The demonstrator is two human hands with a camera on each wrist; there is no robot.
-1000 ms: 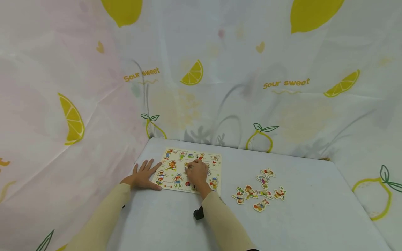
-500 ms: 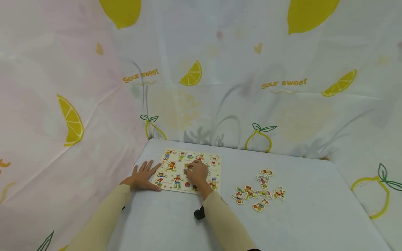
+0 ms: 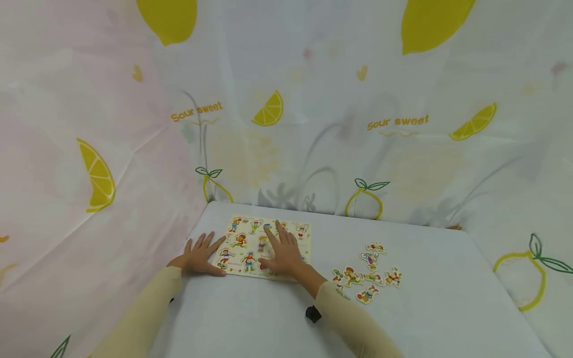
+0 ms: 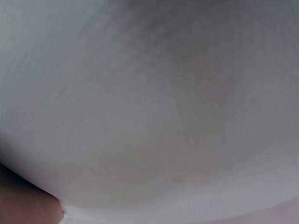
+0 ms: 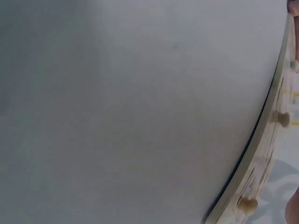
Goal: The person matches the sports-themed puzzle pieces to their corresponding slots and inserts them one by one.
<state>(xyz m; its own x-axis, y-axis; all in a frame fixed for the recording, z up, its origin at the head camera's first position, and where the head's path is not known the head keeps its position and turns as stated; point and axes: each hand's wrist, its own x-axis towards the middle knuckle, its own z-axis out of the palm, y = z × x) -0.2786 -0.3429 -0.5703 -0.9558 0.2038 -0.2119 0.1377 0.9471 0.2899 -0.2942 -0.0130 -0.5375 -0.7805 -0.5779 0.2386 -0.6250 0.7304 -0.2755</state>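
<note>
A cream puzzle board [image 3: 306, 244] with several sports-figure pieces lies on the white table. My left hand [image 3: 199, 256] rests at its left edge, fingers spread, thumb along the near corner; a bit of skin [image 4: 28, 205] shows in the left wrist view. Over the board's right half is my right hand [image 3: 284, 252], fingers fairly straight and apart, nothing seen in them. It hides several figures; whether it touches the board I cannot tell. Near its fingers is a purple-clad figure [image 3: 261, 243]. In the right wrist view, wooden knobs [image 5: 282, 119] stand up from the board.
Several loose figure pieces lie right of the board, among them a runner [image 3: 351, 276], a cyclist [image 3: 370, 259] and one with a ball [image 3: 367, 294]. My right sleeve [image 3: 353, 318] passes close to them. A lemon-print cloth [image 3: 322, 149] hangs behind the table.
My right hand has gone from bunched fingertips over the board's middle to spread fingers, and its forearm has swung right, now partly covering a loose piece. The left hand stays put.
</note>
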